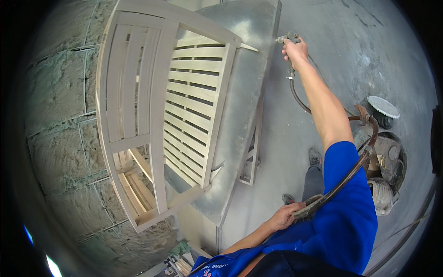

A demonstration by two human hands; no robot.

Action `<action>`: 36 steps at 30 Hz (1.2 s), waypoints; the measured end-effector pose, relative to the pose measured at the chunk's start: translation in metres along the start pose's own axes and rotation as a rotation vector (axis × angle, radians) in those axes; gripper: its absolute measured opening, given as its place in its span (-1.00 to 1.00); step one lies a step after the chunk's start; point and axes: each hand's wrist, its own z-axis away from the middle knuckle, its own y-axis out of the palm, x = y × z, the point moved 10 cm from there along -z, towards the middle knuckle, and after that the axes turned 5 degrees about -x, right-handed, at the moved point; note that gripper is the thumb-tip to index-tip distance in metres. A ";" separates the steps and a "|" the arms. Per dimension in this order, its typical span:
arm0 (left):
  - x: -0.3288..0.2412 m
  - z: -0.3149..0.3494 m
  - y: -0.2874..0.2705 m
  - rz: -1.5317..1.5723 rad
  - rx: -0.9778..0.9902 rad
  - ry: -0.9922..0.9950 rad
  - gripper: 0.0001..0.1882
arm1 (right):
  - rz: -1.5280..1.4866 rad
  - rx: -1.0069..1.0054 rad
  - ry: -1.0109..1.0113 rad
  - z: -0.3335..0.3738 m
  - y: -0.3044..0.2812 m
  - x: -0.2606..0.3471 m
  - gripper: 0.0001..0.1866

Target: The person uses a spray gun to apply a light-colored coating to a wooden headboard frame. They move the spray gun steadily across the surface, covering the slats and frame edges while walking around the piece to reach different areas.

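My right hand (298, 50) is wrapped round a spray gun (291, 36), held out at arm's length with its nozzle toward the bench. A thin hose (297, 98) runs down from the gun's handle. My left hand (282, 218), low and close to my body, is closed round a thicker bundled hose (307, 210) that passes over my right arm. To the left, a pale slatted wooden bench (171, 34) rests tilted on a grey metal-topped table (235, 138). Neither hand touches the bench; the gun is a short way off its right side.
Behind the bench, stained, dusty filter-like panels (64, 157) are held by thin rods. At right on the grey floor (286, 152) stand paint containers (385, 154) and a bucket with a pale round lid (384, 107). A dark hose (401, 247) trails along the lower right.
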 end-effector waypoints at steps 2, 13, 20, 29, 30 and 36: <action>-0.005 -0.001 0.001 -0.007 -0.047 0.093 -0.50 | -0.093 0.048 0.044 0.017 0.004 0.020 -0.77; -0.002 0.000 0.007 0.309 -0.007 -0.019 -0.68 | -0.708 0.609 -0.293 0.156 0.049 0.223 -0.77; -0.057 0.017 -0.003 -0.072 -0.007 0.368 -0.75 | -0.314 0.332 -0.341 0.177 0.016 0.247 -0.77; -0.040 0.025 0.006 -0.090 -0.016 0.302 -0.78 | -0.531 0.564 -0.175 0.215 0.038 0.229 -0.80; -0.037 0.025 0.008 -0.028 0.004 0.291 -0.79 | -0.426 0.472 -0.162 0.213 0.031 0.219 -0.79; -0.020 0.031 0.009 0.148 -0.016 0.281 -0.83 | -0.077 0.303 -0.369 0.247 -0.005 0.215 -0.57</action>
